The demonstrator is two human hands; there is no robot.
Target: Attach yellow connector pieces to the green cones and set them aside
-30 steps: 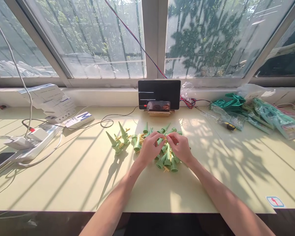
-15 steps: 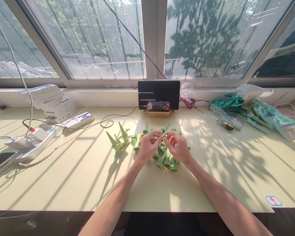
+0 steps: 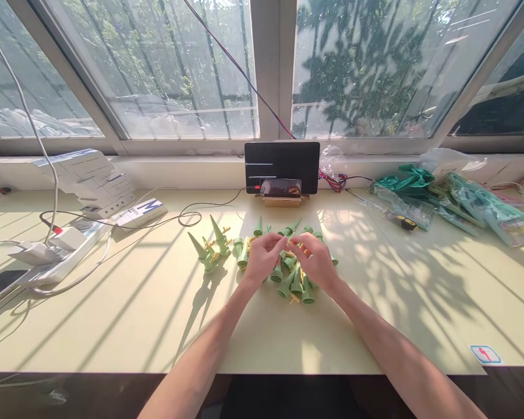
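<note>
Two hands, left hand and right hand, curl fingertips mid-frame, can't tell gripping what; a low dip could knock the crowded green cones rolling.

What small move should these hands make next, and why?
I'd perhaps bring the left hand and right hand a touch closer together: they are pinched and nearly meet above the hollow green plastic cones and small yellow stick-like pieces, suggesting close handwork, though anything held is too small to tell.
</note>
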